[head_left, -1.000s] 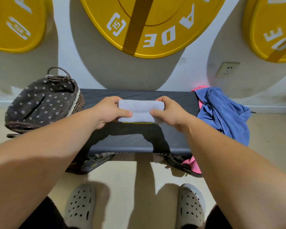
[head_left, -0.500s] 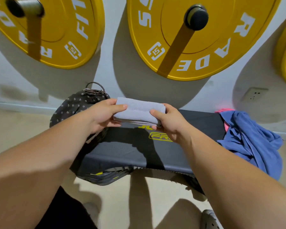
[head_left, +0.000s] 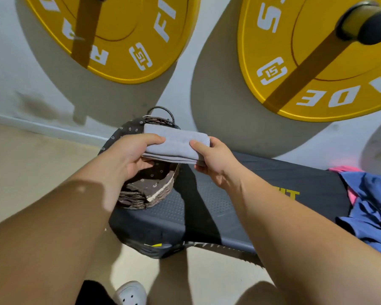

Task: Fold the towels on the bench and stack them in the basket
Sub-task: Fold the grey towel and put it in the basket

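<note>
A folded light grey towel (head_left: 176,144) hangs in the air just above the open top of a dark wicker basket (head_left: 150,192) with a dotted fabric liner. My left hand (head_left: 130,155) grips the towel's left end and my right hand (head_left: 213,159) grips its right end, thumbs on top. The basket stands on the left end of a black padded bench (head_left: 262,190). A crumpled blue towel (head_left: 370,208) lies over a pink one (head_left: 344,168) at the bench's right end. The towel and my hands hide most of the basket's inside.
Two large yellow weight plates (head_left: 119,36) (head_left: 317,62) hang on the white wall behind the bench. The floor (head_left: 31,164) is beige. My white perforated shoe (head_left: 131,292) shows at the bottom edge, below the bench's front.
Both hands lifted the folded grey towel off the middle of the bench and carried it left, until it is above the basket. My view turned left with it.
</note>
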